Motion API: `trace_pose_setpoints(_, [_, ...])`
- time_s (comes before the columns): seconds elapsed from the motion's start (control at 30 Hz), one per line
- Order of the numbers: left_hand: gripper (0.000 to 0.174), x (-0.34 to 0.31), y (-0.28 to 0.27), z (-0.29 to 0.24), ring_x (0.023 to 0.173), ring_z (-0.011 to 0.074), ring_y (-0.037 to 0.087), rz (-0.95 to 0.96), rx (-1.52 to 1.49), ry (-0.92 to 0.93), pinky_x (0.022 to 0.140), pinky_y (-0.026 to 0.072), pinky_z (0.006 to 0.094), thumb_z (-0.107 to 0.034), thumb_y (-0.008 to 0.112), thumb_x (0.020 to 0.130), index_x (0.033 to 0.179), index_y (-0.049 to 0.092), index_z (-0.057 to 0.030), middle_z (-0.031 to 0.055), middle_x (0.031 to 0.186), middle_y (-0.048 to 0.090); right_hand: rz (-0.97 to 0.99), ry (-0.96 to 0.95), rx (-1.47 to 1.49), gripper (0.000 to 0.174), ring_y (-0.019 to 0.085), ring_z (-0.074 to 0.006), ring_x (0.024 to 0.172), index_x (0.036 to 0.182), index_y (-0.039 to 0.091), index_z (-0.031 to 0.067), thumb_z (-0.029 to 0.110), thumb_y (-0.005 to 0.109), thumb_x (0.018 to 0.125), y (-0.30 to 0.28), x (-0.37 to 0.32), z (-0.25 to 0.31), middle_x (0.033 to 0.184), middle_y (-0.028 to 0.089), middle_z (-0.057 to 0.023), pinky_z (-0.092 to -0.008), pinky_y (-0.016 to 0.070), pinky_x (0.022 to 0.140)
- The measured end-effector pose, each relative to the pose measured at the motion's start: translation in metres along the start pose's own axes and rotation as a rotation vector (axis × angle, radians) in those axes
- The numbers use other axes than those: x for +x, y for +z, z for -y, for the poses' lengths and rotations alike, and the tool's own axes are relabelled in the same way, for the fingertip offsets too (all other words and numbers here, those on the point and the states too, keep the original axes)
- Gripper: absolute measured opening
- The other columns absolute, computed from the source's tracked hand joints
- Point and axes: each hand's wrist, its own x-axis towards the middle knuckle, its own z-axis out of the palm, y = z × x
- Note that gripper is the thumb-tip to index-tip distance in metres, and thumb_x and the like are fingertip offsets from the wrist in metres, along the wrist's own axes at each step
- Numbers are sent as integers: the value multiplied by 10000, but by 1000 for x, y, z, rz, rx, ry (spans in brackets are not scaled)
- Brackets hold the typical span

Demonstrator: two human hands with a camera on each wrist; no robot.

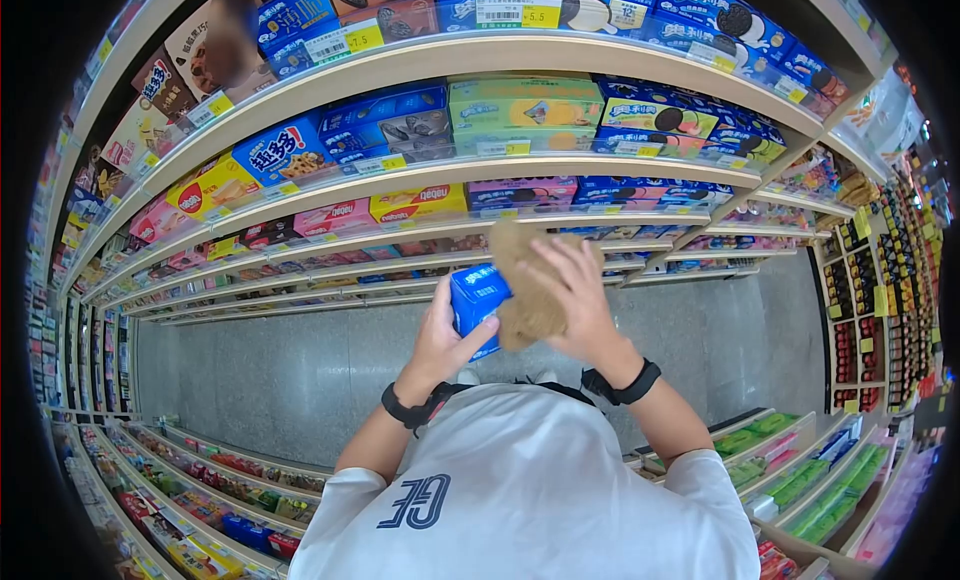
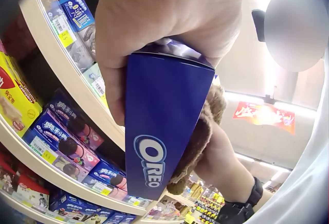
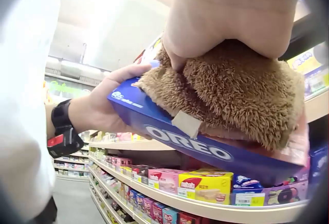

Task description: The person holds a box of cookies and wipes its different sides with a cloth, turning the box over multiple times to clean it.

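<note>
The left hand (image 1: 438, 346) is wrapped round the lower end of a blue Oreo box (image 1: 477, 297), thumb on one face and fingers curled behind. It holds the box in the air in front of the person's chest, just short of the biscuit shelves (image 1: 450, 223) and touching none of them. The right hand (image 1: 577, 302) lies over a shaggy brown cloth (image 1: 522, 325). Its fingers are spread across the pile and its thumb is tucked into the edge, so it grips the cloth and presses it flat against the right face of the box.

From here I'd say the wiping is partway through. The box is off its row and the cloth is on it, covering most of that face. The printed face with the logo shows bare, and the box is not back among the pink and yellow packs (image 1: 418, 202) on the far shelf.
</note>
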Motion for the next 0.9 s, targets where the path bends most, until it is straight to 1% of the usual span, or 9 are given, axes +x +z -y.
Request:
trace_pose_setpoints(0.07, [634, -3, 0, 4, 1103, 167, 490, 18, 55, -23, 954, 399, 321, -109, 636, 825, 1335, 278, 11, 120, 1211, 480, 79, -70, 43, 714, 377, -327, 1274, 1248, 559, 176, 196, 735, 556, -1, 2, 11, 1378, 435, -76, -554, 224, 1067])
trace_pose_setpoints(0.1, [595, -1, 6, 7, 946, 188, 605, -96, 17, 91, 833, 475, 332, -146, 697, 766, 1253, 390, 3, 138, 1062, 602, 66, -68, 59, 705, 392, -318, 1262, 1235, 567, 175, 199, 744, 553, -3, 3, 12, 1356, 457, -70, -552, 244, 1054])
trace_pose_setpoints(0.2, [601, -1, 8, 14, 932, 191, 611, -120, 101, 156, 825, 478, 333, -145, 700, 761, 1254, 390, 4, 139, 1043, 610, 8, -11, 100, 662, 415, -333, 1242, 1199, 572, 97, 181, 744, 565, -1, 4, 5, 1335, 476, -101, -509, 262, 1051])
trace_pose_setpoints(0.33, [648, -1, 5, 14, 921, 210, 624, -94, 104, 89, 808, 485, 341, -176, 730, 736, 1261, 390, -7, 142, 1023, 620, -27, 6, 148, 642, 445, -341, 1205, 1185, 563, 54, 183, 750, 585, 3, 6, 1, 1320, 488, -105, -477, 301, 1029])
trace_pose_setpoints(0.43, [704, -1, 3, 4, 915, 259, 645, -21, 265, 100, 789, 492, 348, -213, 762, 702, 1267, 388, -22, 160, 1015, 631, 57, -97, 217, 625, 464, -340, 1183, 1178, 553, 29, 188, 751, 607, -2, 11, 9, 1308, 498, -112, -460, 333, 1008])
trace_pose_setpoints(0.5, [728, -2, 7, -6, 909, 334, 647, 0, 365, 129, 763, 501, 371, -228, 766, 687, 1274, 384, -29, 190, 985, 639, 170, -148, 276, 628, 462, -333, 1186, 1178, 545, 24, 194, 757, 612, -4, 15, 14, 1313, 495, -109, -457, 350, 998])
trace_pose_setpoints(0.6, [717, -3, 8, -2, 912, 375, 634, -6, 396, 101, 739, 504, 394, -227, 757, 696, 1273, 383, -24, 211, 964, 640, 188, -83, 269, 608, 479, -329, 1173, 1145, 561, 15, 191, 764, 599, 0, 15, 15, 1303, 508, -110, -436, 376, 986])
trace_pose_setpoints(0.83, [681, -2, 9, -5, 881, 372, 642, -61, 407, 129, 721, 508, 393, -220, 748, 712, 1259, 393, -22, 205, 937, 643, 53, -26, 241, 524, 556, -326, 1077, 1088, 598, 16, 150, 755, 607, 5, 13, 19, 1207, 583, -115, -410, 438, 930])
trace_pose_setpoints(0.9, [656, -3, 9, -10, 872, 303, 662, -59, 393, 71, 748, 508, 362, -216, 739, 735, 1254, 397, -8, 181, 965, 645, -16, 37, 302, 520, 573, -338, 1043, 1094, 597, 14, 137, 750, 613, 7, 12, 16, 1158, 602, -134, -404, 442, 924])
